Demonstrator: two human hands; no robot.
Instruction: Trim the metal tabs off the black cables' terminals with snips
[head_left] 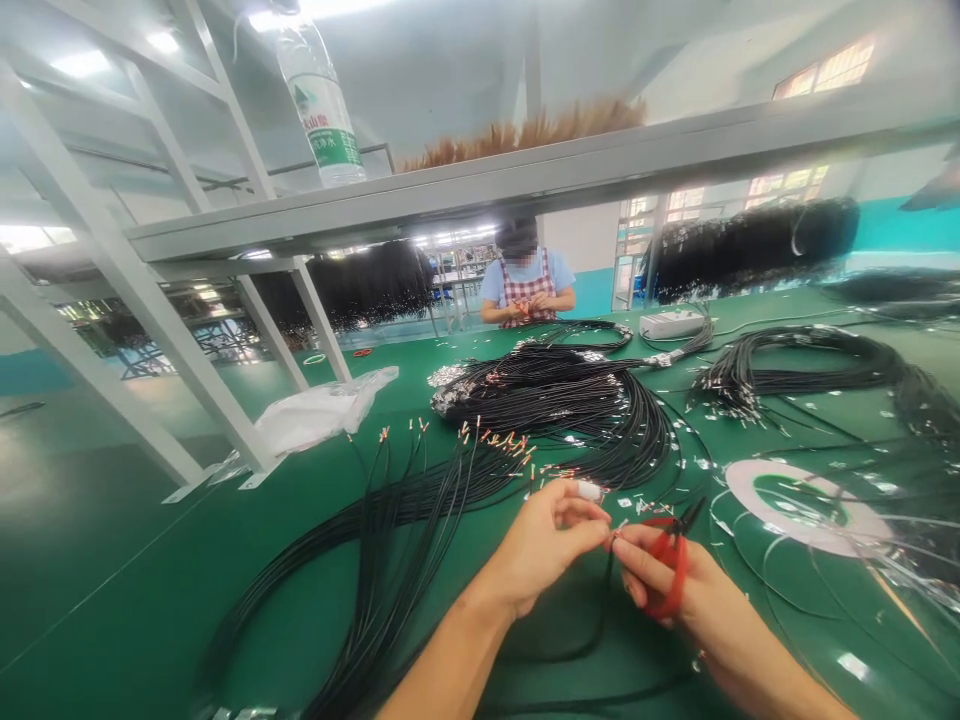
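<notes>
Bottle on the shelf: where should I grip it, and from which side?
I'd wrap the labelled middle of the bottle from the front, with the left hand once free: the right hand has the red-handled scissors. The bottle stands upright on the shelf, its near side unblocked, and its top narrows. Squeeze lightly; the clear wall looks thin.

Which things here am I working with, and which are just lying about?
In use:
- black cable, its end at both hands' fingertips
- red-handled scissors, in your right hand
- probably the cable bundle beside your left hand

Lying about:
- plastic bag
- water bottle, on the shelf
- white ring
</notes>
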